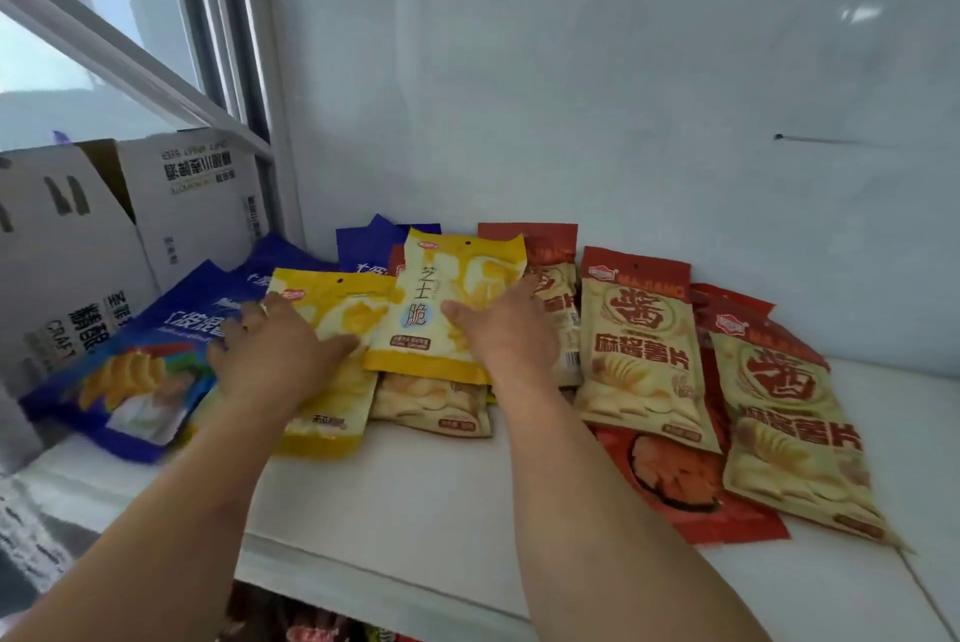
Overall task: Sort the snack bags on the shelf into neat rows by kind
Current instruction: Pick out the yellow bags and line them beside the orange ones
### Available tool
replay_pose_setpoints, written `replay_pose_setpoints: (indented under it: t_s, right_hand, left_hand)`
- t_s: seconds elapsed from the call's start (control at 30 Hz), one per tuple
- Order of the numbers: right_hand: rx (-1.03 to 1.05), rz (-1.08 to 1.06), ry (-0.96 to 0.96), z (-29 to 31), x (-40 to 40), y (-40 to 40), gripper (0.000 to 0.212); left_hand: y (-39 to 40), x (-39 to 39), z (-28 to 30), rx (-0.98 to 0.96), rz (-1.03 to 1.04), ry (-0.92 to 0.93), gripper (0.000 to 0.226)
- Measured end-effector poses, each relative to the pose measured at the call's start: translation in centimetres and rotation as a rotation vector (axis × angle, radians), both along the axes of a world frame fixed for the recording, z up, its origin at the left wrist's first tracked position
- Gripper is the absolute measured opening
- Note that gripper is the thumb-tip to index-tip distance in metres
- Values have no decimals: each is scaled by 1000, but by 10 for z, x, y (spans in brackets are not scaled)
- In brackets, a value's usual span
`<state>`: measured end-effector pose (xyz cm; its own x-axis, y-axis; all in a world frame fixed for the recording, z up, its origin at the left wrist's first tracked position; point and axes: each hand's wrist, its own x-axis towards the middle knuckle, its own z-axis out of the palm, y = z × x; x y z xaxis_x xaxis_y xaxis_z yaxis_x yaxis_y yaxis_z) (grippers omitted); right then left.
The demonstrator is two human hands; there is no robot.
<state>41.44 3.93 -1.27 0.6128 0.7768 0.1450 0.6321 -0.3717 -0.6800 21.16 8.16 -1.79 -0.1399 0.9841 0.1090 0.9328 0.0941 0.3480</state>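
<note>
Snack bags lie in a loose pile on a white shelf [415, 496]. Blue bags [135, 371] sit at the left and back. Two yellow bags are in the middle. My left hand [275, 355] rests flat, fingers spread, on the lower yellow bag [332, 428]. My right hand [504, 329] lies palm down on the right side of the upper yellow bag [452, 288], thumb on its front. A beige bag [431, 402] pokes out beneath it. Red-and-beige bags [639, 345] [789, 412] overlap a red bag [691, 501] at the right.
White cardboard boxes [78, 246] stand at the shelf's left end, beside a window frame [130, 64]. A white back wall [571, 95] closes the shelf behind the bags. More packets show on a lower shelf [322, 631] under the front edge.
</note>
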Motion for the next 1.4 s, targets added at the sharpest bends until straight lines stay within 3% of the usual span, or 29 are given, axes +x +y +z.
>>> replay_pose_setpoints:
  t_s: [0.1,0.33,0.4,0.5,0.6,0.67,1.0,1.13,1.23,1.4]
  right_hand:
    - [14,-35,74,1,-4,8,122]
    - [256,-143,239,-7,-17,2,111]
    - [313,-168,262,-9,-18,-4,99]
    - [356,-187,276,-9,-19,-11,69]
    - [339,-195,295,-13,-20,-12,63]
    - [323,-218,313,-16,-20,-14,60]
    - [472,-186,467,-12,-13,-38,39]
    - [513,-197,555,-9,-9,-48,53]
    - [533,-217,615,-12,-4,-57,64]
    - [571,-228,657,-12,5,-75,60]
  left_hand:
    - [16,-11,-4,-80,-93,-61,125]
    - [33,-27,-16,-52,-309,-298,112]
    - [38,-31,-16,-83,-344,-372,115]
    - [38,-34,-11,-101,-356,-307,130]
    - [33,-38,-5,-71,-352,-132,134]
    - [29,-39,0,-61,-360,-139,129]
    - [29,-40,18,-261,-381,-645,113]
    - [27,-46,16,-410,-411,-722,122]
    - [28,-49,10,-457,-487,-884,87]
    - [15,-51,9,-641,-642,-1108,40]
